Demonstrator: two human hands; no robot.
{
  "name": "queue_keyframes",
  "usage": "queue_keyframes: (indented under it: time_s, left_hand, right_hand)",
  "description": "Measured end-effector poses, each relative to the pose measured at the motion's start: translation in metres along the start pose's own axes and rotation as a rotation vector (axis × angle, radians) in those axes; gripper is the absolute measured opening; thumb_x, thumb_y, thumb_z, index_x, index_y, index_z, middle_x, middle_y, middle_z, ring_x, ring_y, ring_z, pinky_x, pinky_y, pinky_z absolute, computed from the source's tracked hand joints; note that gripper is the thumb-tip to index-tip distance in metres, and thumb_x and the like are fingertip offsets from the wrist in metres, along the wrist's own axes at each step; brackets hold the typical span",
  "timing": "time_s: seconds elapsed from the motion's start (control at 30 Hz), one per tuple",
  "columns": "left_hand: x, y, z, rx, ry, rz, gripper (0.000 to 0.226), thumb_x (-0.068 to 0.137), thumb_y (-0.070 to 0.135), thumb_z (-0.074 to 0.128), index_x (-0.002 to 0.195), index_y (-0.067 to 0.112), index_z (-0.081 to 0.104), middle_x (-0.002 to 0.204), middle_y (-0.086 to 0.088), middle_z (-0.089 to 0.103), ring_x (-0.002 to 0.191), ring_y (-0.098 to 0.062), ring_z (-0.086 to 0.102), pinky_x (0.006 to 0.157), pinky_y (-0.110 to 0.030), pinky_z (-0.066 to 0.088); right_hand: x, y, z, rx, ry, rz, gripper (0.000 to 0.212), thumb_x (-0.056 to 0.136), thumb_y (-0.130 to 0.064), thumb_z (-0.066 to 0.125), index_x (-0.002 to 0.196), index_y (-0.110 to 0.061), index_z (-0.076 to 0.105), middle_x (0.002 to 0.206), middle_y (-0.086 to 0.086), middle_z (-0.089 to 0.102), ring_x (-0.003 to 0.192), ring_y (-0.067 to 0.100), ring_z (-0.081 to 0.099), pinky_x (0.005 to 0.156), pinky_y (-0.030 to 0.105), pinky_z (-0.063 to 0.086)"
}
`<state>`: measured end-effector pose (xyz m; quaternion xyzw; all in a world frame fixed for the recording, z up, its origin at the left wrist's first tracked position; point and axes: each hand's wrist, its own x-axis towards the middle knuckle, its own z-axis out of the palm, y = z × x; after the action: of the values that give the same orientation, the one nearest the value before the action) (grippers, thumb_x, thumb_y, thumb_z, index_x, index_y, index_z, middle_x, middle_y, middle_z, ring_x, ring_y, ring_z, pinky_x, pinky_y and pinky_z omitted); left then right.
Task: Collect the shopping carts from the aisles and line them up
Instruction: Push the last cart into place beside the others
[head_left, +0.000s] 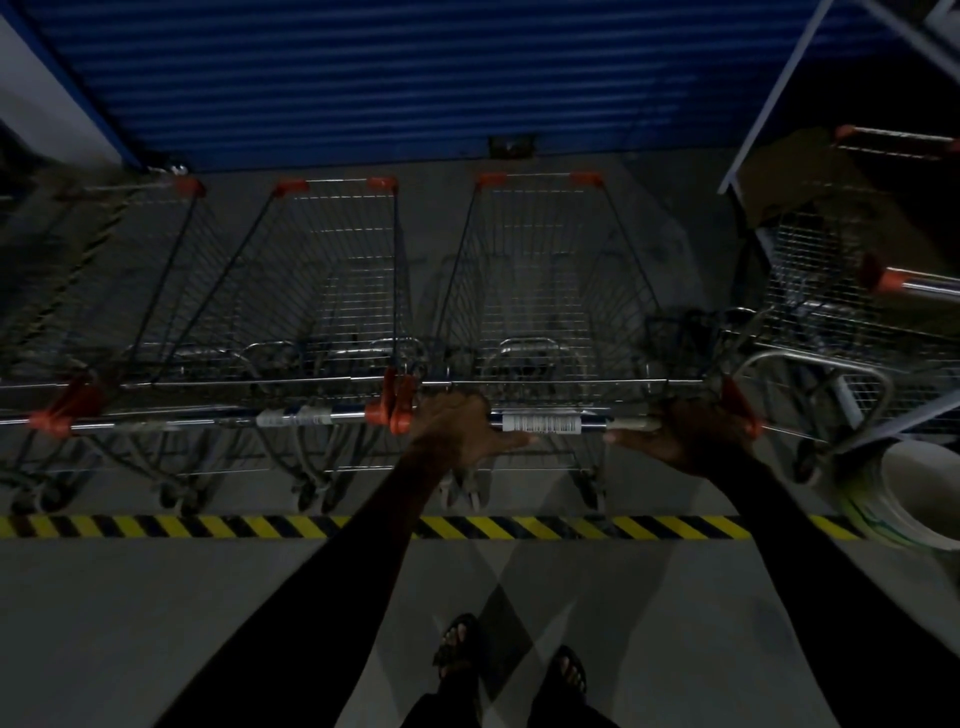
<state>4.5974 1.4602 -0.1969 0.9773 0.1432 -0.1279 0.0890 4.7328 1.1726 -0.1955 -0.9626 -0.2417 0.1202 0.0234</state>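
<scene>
Two hands hold the handle bar (550, 423) of the rightmost cart (550, 291) in the row: my left hand (457, 431) wraps the bar near its left orange end cap, my right hand (691, 434) near the right one, fingers curled over, thumbs lying along the bar. To seat this cart well, I judge I should push evenly through both wrists, keep its bar level with the neighbouring cart's bar (291, 418), and keep its wheels beyond the striped floor tape (311, 526). The cart is bare wire mesh with orange corner caps, empty, nose toward the blue shutter (363, 78); another cart (831, 291) stands askew at right, not yet aligned.
</scene>
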Motion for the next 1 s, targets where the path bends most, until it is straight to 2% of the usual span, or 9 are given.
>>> queue_keyframes:
  time_s: [0.23, 0.3, 0.37, 0.43, 0.53, 0.67, 0.8, 0.9, 1.0]
  left_hand:
    - [-0.002, -0.001, -0.011, -0.209, 0.066, 0.095, 0.095, 0.062, 0.112, 0.030, 0.068, 0.022, 0.061, 0.057, 0.006, 0.061, 0.058, -0.008, 0.063, 0.062, -0.029, 0.053]
    - [-0.001, 0.006, -0.017, -0.235, 0.079, 0.135, 0.091, 0.069, 0.109, 0.033, 0.082, 0.025, 0.067, 0.062, 0.009, 0.061, 0.065, -0.007, 0.064, 0.062, -0.027, 0.047]
    - [0.002, 0.011, -0.022, -0.245, 0.127, 0.180, 0.083, 0.077, 0.101, 0.037, 0.088, 0.025, 0.068, 0.063, 0.012, 0.057, 0.066, -0.007, 0.060, 0.062, -0.027, 0.042]
    - [0.006, 0.017, -0.026, -0.251, 0.176, 0.235, 0.071, 0.081, 0.095, 0.040, 0.078, 0.027, 0.060, 0.065, 0.012, 0.057, 0.065, -0.007, 0.058, 0.061, -0.029, 0.040]
    - [0.010, 0.029, -0.027, -0.258, 0.245, 0.322, 0.053, 0.091, 0.079, 0.054, 0.078, 0.028, 0.059, 0.068, 0.012, 0.060, 0.067, -0.010, 0.061, 0.063, -0.031, 0.049]
    - [0.016, 0.063, -0.022, -0.323, 0.285, 0.437, 0.041, 0.094, 0.062, 0.061, 0.074, 0.027, 0.051, 0.067, 0.014, 0.055, 0.070, -0.014, 0.060, 0.064, -0.031, 0.050]
    - [0.026, 0.128, -0.006, -0.389, 0.234, 0.608, 0.039, 0.095, 0.052, 0.060, 0.071, 0.030, 0.040, 0.070, 0.008, 0.053, 0.075, -0.024, 0.064, 0.064, -0.037, 0.050]
    - [0.018, 0.197, 0.008, -0.456, 0.143, 0.783, 0.025, 0.093, 0.042, 0.064, 0.078, 0.024, 0.057, 0.071, 0.009, 0.048, 0.073, -0.024, 0.061, 0.065, -0.038, 0.052]
    - [0.000, 0.264, 0.016, -0.457, 0.121, 0.914, 0.038, 0.092, 0.037, 0.074, 0.070, 0.018, 0.048, 0.072, 0.005, 0.049, 0.067, -0.015, 0.048, 0.058, -0.036, 0.039]
  right_hand:
    - [-0.010, -0.004, -0.025, -0.133, 0.016, -0.112, 0.106, 0.061, -0.113, 0.009, 0.120, -0.049, 0.069, 0.129, -0.024, 0.069, 0.135, 0.011, 0.057, 0.127, 0.053, 0.015]
    - [-0.007, -0.007, -0.032, -0.110, 0.055, -0.119, 0.099, 0.070, -0.108, 0.008, 0.105, -0.039, 0.070, 0.119, -0.013, 0.075, 0.127, 0.019, 0.063, 0.120, 0.057, 0.028]
    - [-0.004, -0.005, -0.032, -0.027, 0.158, -0.148, 0.082, 0.079, -0.103, 0.011, 0.081, -0.035, 0.058, 0.087, -0.002, 0.075, 0.102, 0.027, 0.073, 0.102, 0.053, 0.049]
    - [-0.007, -0.006, -0.036, 0.088, 0.234, -0.127, 0.080, 0.084, -0.097, 0.017, 0.087, -0.034, 0.067, 0.064, -0.002, 0.066, 0.083, 0.028, 0.076, 0.089, 0.048, 0.058]
    - [-0.018, -0.008, -0.040, 0.202, 0.324, -0.069, 0.077, 0.088, -0.085, 0.029, 0.106, -0.026, 0.074, 0.071, 0.002, 0.073, 0.078, 0.029, 0.075, 0.082, 0.044, 0.060]
    - [-0.047, 0.006, -0.040, 0.180, 0.454, 0.015, 0.037, 0.097, -0.053, 0.060, 0.112, -0.022, 0.075, 0.102, 0.010, 0.076, 0.096, 0.038, 0.072, 0.085, 0.046, 0.056]
    - [-0.096, 0.036, -0.029, 0.153, 0.510, 0.225, 0.051, 0.095, -0.062, 0.047, 0.117, -0.024, 0.073, 0.106, 0.007, 0.073, 0.094, 0.036, 0.070, 0.075, 0.046, 0.057]
    - [-0.149, 0.070, -0.019, 0.207, 0.461, 0.431, 0.043, 0.098, -0.057, 0.061, 0.115, -0.020, 0.072, 0.108, 0.006, 0.074, 0.097, 0.036, 0.069, 0.080, 0.045, 0.056]
    - [-0.200, 0.105, -0.005, 0.230, 0.465, 0.613, 0.034, 0.097, -0.050, 0.068, 0.114, -0.020, 0.072, 0.108, 0.004, 0.073, 0.098, 0.035, 0.070, 0.080, 0.045, 0.057]
